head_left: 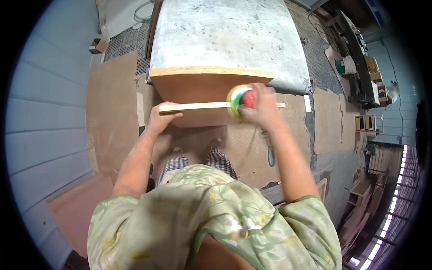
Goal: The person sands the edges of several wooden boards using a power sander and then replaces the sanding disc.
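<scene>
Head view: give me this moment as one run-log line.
left hand: holds pale strip at its left end | right hand: grips round red-green object at strip, blurred | brown panel: beyond strip

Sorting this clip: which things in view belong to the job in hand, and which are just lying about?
Likely part of the job:
Pale wooden edge, held by the left hand
Round red-centred thing, blurred, in the right hand
Brown panel, just beyond the edge

Apparently lying about:
Cardboard sheet, floor at left
Small box, upper left
Pinkish board, lower left
</scene>
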### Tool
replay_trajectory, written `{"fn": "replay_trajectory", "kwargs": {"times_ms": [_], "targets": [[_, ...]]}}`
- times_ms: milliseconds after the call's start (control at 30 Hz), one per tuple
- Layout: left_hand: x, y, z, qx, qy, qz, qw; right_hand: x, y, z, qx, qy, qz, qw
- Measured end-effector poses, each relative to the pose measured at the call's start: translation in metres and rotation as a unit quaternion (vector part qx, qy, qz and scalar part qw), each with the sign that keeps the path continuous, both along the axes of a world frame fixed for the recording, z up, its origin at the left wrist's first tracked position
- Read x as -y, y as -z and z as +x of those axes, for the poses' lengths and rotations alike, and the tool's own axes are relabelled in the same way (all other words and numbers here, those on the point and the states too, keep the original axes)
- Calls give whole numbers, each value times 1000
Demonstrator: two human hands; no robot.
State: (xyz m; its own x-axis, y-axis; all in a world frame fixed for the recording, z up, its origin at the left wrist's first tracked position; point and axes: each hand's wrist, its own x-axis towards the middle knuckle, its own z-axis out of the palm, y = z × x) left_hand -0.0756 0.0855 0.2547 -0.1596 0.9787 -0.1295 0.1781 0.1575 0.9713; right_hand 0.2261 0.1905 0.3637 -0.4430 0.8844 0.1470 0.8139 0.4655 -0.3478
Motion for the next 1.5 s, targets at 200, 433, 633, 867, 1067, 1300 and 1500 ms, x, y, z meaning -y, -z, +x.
{"fn": "replay_trajectory", "kwargs": {"times_ms": [200, 433, 633, 867, 1067, 1300, 1500], "targets": [[-3, 10, 7, 88, 13, -27, 996, -35, -34, 96, 67, 223, -132, 964], [2, 8, 2, 92, -15, -19, 995, 2, -27, -2, 61, 80, -128, 987], [0, 3, 12, 60, 2, -21, 998, -36, -25, 113, 68, 180, -80, 978], [5, 8, 2, 58, -5, -26, 998, 32, -39, -104, 37, -63, -169, 983], [1, 21, 1, 99, -15, -16, 995, 29, -36, -55, 56, -11, -152, 987], [2, 7, 9, 26, 26, -6, 999, -28, -27, 121, 54, 196, -104, 974], [9, 11, -1, 88, -2, -34, 995, -10, -25, 51, 79, 107, -100, 986]]}}
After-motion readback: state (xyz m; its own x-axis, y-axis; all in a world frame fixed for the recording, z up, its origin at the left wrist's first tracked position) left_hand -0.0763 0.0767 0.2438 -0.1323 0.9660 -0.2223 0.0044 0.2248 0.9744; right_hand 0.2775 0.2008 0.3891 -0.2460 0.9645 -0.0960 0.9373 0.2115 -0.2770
